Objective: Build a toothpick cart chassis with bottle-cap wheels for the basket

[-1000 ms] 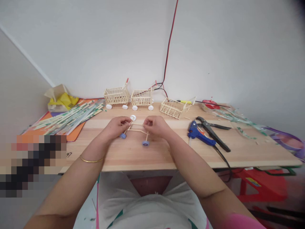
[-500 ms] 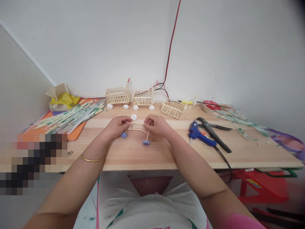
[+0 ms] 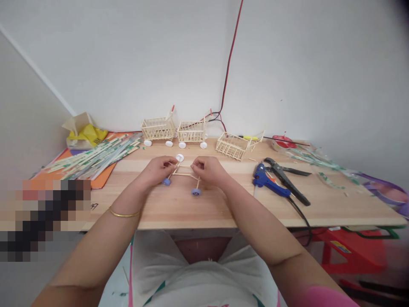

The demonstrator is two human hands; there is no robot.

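Note:
Between my hands is a small wheeled frame (image 3: pixel 182 174) made of thin wooden sticks. Two blue-sided wheels, one at the near left (image 3: pixel 166 182) and one at the near right (image 3: pixel 196 192), sit on its axle ends. A white wheel (image 3: pixel 180 157) shows at its far left; any fourth wheel is hidden behind my right hand. My left hand (image 3: pixel 160 169) pinches the frame's left side with closed fingers. My right hand (image 3: pixel 206 169) grips the right side, its fingers curled together near the far corner.
Two stick carts (image 3: pixel 158 128) with white wheels and a wheelless cart basket (image 3: pixel 231 146) stand at the back. Wrapped sticks (image 3: pixel 99 155) lie left on an orange folder. A blue glue gun (image 3: pixel 270 181) and black-handled pliers (image 3: pixel 289 181) lie right, near a red bowl (image 3: pixel 283 143).
Almost nothing differs. My right hand's fingertips have shifted very slightly to the left at the frame's far corner.

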